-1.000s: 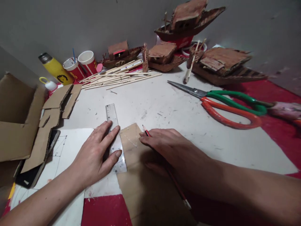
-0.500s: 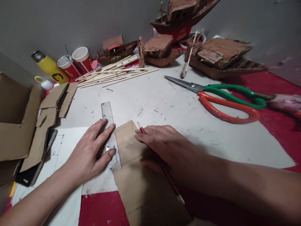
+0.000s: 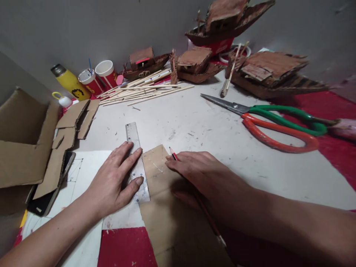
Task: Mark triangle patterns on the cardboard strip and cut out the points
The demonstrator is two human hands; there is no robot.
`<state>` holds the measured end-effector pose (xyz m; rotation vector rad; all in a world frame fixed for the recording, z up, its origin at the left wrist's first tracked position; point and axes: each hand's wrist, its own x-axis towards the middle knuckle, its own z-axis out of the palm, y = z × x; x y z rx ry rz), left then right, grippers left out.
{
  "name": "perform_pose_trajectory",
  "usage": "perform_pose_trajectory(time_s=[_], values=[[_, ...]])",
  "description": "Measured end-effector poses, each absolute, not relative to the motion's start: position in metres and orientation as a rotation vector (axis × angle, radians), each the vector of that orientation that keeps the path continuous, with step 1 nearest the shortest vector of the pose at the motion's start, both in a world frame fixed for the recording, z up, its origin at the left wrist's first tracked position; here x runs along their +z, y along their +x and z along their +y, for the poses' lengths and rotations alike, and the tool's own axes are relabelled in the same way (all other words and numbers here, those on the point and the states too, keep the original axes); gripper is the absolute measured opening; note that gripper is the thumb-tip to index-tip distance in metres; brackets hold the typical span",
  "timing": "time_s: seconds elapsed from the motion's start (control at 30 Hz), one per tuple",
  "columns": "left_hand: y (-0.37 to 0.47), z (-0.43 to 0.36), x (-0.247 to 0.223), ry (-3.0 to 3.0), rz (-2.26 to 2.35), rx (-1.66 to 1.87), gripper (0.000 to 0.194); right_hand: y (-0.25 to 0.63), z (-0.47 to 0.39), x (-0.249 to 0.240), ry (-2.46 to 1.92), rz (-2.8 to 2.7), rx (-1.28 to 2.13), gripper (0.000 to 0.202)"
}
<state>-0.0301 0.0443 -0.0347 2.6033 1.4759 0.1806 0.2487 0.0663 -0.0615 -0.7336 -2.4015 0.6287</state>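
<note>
My left hand (image 3: pixel 121 178) holds down a clear plastic ruler (image 3: pixel 132 131), its fingertips and thumb pressed on the top face. The ruler lies along the left edge of a brown cardboard piece (image 3: pixel 155 189) that bears faint pencil marks and a short pale line. Closed around a red and black pencil (image 3: pixel 174 154), my right hand (image 3: pixel 203 178) rests over the cardboard's right side. The pencil's sharpened tip points away from me, past the cardboard's upper right edge. Its back end emerges below the hand. Part of the cardboard lies in shadow.
Large scissors (image 3: pixel 267 118) with green and orange handles lie on the right. Thin wooden sticks (image 3: pixel 144 91), paper cups (image 3: pixel 105 72) and brown model boats (image 3: pixel 194 65) stand behind. Cardboard scraps (image 3: pixel 65 137) cover a phone (image 3: pixel 41 205) at left, beside a cardboard box (image 3: pixel 22 163).
The view has turned slightly left, so everything appears farther right. Both hands, the ruler and the pencil keep nearly the same places relative to the cardboard.
</note>
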Motion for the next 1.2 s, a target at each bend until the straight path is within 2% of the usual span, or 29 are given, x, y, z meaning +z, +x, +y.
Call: perform_pose_trajectory(time_s=[0.57, 0.8, 1.2], values=[[-0.0315, 0.0470, -0.0340, 2.560, 1.437, 0.097, 0.067, 0.2444, 0.0685, -0.0615, -0.748, -2.420, 0.609, 0.044], [-0.0329, 0.0505, -0.0338, 2.546, 1.415, 0.113, 0.066, 0.2435, 0.0685, -0.0588, -0.754, -2.417, 0.598, 0.038], [-0.0326, 0.0535, -0.0330, 2.520, 1.379, 0.215, 0.068, 0.2470, 0.0685, -0.0596, -0.721, -2.410, 0.636, 0.042]])
